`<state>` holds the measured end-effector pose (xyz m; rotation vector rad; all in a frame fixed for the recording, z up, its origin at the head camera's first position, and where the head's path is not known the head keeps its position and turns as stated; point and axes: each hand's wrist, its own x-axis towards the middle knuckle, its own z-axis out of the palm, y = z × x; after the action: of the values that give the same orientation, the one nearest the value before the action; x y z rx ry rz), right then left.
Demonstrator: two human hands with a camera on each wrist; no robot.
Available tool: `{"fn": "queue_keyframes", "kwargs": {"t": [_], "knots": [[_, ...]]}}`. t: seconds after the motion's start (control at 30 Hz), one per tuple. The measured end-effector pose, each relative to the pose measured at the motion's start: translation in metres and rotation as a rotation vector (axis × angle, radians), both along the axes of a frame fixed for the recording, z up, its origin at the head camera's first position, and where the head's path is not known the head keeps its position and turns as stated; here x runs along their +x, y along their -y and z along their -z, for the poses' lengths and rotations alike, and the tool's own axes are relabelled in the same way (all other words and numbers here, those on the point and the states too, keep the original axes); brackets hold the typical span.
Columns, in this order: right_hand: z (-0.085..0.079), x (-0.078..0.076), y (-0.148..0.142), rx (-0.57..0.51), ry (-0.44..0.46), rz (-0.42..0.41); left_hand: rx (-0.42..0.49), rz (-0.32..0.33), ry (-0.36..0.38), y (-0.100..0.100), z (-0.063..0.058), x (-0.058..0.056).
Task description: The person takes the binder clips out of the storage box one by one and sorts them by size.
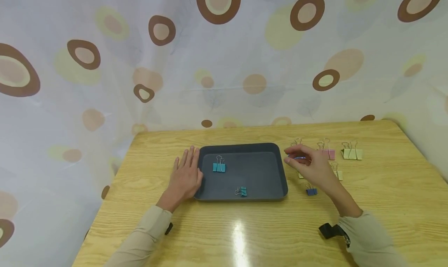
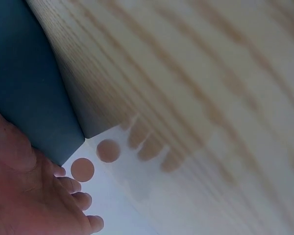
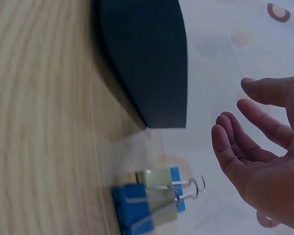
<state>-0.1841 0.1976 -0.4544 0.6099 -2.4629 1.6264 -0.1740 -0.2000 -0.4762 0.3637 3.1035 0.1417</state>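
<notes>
A dark grey tray (image 1: 245, 173) sits on the wooden table with a teal binder clip (image 1: 219, 168) at its left and a smaller teal binder clip (image 1: 243, 191) near its front edge. My left hand (image 1: 185, 177) lies along the tray's left rim, fingers straight. Just off the right rim, my right hand (image 1: 313, 168) hovers with loosely bent fingers, thumb apart from them and nothing held, as the right wrist view confirms. Beneath and behind it, a blue clip (image 1: 300, 157) and a yellow clip (image 1: 300, 175) are partly hidden. A small dark blue clip (image 1: 311, 191) lies nearer the front.
Beyond the right hand stand a pink binder clip (image 1: 329, 154), a pale yellow clip (image 1: 352, 154) and another yellow clip (image 1: 338, 175). A patterned cloth (image 1: 224, 103) hangs behind the table (image 1: 196, 228). Light glares off the table's front.
</notes>
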Motion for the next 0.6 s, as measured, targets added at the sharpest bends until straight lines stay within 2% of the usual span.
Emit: {"fn": "queue_keyframes", "kwargs": {"t": [0.3, 0.4, 0.6], "knots": [[0.003, 0.002, 0.041, -0.026, 0.04, -0.112, -0.021, -0.018, -0.021, 0.009, -0.001, 0.001], [0.001, 0.004, 0.053, -0.021, 0.039, -0.124, -0.032, -0.009, -0.036, 0.008, 0.0, -0.002], [0.003, 0.004, 0.076, -0.01, 0.071, -0.139, -0.044, -0.008, -0.004, 0.005, 0.004, -0.005]]}}
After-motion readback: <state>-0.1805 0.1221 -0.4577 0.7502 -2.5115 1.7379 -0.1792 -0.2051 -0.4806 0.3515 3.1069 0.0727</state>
